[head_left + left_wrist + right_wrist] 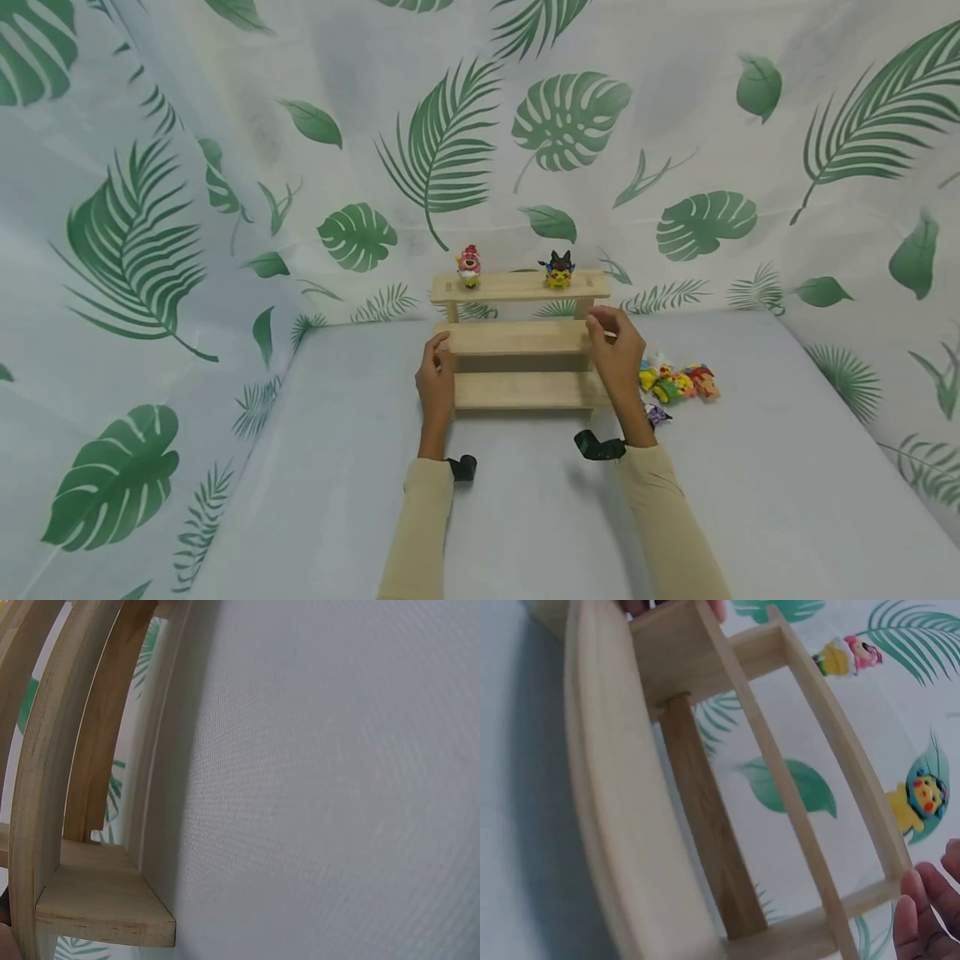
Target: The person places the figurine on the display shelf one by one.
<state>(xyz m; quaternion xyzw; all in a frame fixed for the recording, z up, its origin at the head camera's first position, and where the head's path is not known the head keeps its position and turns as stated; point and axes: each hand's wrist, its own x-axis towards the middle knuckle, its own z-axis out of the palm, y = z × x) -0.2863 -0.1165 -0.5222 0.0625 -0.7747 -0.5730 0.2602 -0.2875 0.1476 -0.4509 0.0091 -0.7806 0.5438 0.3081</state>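
Note:
A light wooden three-tier shelf point(517, 337) stands on the white surface in front of me. My left hand point(435, 375) grips its left end at the middle tier, fingertips above and below the board. My right hand point(618, 346) is at the right end, fingers bent loosely with a gap to the thumb; nothing shows between them. In the right wrist view its fingertips lie close to the end of the top board point(847, 742); contact is unclear. On the top tier stand a pink and white figurine point(469, 268) at left and a yellow figurine with a dark hood point(559, 272) at right.
Several colourful figurines point(678, 382) lie in a cluster right of the shelf. A purple and white figurine point(657, 414) lies nearer, partly behind the right wrist. White cloth with green leaf prints point(570, 121) hangs behind and at both sides.

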